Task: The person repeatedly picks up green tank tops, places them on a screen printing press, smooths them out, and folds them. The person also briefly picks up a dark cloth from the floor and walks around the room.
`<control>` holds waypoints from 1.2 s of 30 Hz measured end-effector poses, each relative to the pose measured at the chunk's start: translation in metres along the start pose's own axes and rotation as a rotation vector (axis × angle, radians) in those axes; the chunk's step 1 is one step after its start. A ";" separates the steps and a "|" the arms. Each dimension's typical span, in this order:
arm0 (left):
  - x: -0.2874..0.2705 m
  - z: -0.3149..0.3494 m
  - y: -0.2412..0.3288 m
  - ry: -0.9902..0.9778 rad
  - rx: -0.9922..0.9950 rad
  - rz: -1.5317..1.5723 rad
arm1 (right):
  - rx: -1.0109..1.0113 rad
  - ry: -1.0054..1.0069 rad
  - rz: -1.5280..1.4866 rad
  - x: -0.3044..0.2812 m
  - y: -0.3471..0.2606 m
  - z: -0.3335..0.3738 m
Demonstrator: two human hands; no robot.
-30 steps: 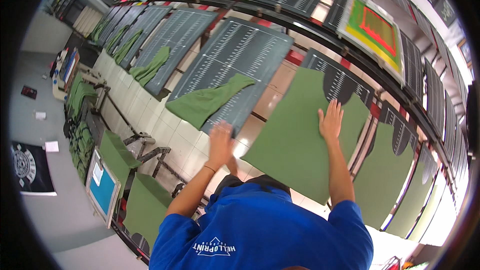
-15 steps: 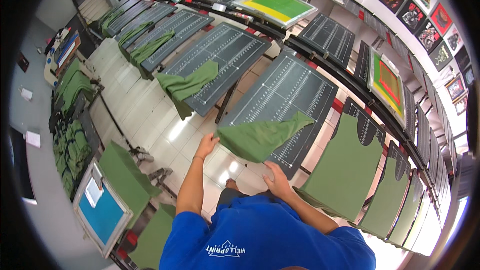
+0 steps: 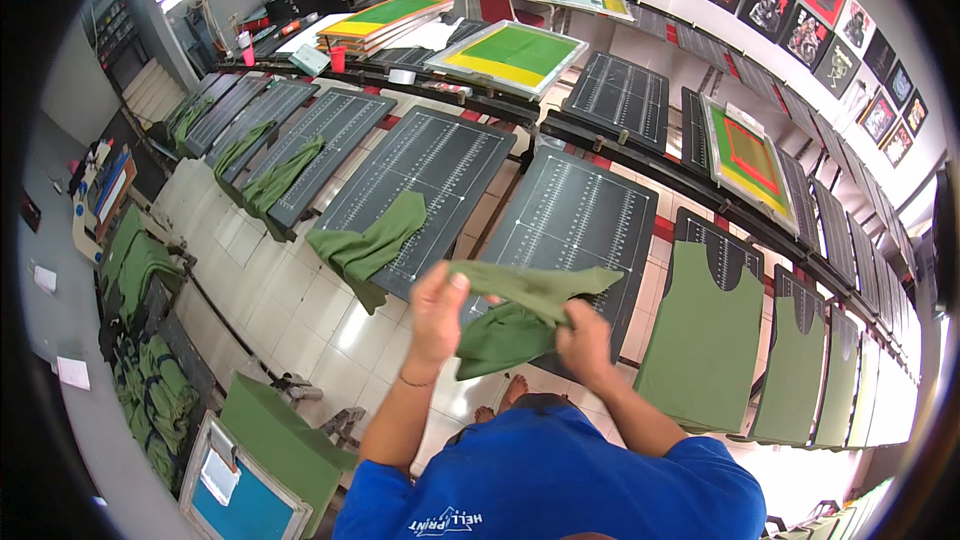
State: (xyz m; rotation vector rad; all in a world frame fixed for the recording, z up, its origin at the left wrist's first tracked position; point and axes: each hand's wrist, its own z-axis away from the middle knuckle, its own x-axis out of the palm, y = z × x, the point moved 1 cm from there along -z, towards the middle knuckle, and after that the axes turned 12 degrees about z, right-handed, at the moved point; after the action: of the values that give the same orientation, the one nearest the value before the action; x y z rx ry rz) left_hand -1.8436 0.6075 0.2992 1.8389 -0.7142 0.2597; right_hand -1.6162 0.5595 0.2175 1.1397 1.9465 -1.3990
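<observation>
A green fabric piece is lifted over the near end of the dark printing board in front of me. My left hand pinches its left edge between thumb and fingers. Its right part is gripped by my right hand, which is slightly blurred. A darker fold hangs down between the hands, and the far tip still lies on the board. On the board to the left, another green fabric piece lies crumpled and droops over the near edge.
Flat green fabric panels cover the boards to the right. Behind runs a dark rail with green and yellow screen frames. At lower left stand a blue screen frame and a green-covered board; green fabric bundles lie beyond.
Both hands have risen and moved forward over the board's near end. The fabric's near edge has been raised, and the right hand now grips it. The view has tilted up.
</observation>
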 end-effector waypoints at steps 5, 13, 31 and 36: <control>0.022 -0.086 0.020 -0.082 0.151 0.034 | 0.054 0.280 -0.018 -0.085 0.021 -0.057; 0.132 -0.076 -0.015 -0.408 -0.127 0.179 | -0.115 0.486 -0.049 -0.115 -0.015 -0.092; 0.068 -0.294 -0.044 0.008 0.094 0.172 | 0.172 0.782 0.830 -0.227 0.119 -0.202; 0.018 -0.199 0.004 -0.025 0.068 0.142 | 0.171 0.778 0.680 -0.208 0.068 -0.133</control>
State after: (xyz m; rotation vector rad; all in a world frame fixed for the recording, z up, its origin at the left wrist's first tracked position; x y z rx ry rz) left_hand -1.7999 0.7818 0.3876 1.8607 -0.8637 0.3576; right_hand -1.4364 0.6196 0.3897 2.4026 1.5853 -0.8032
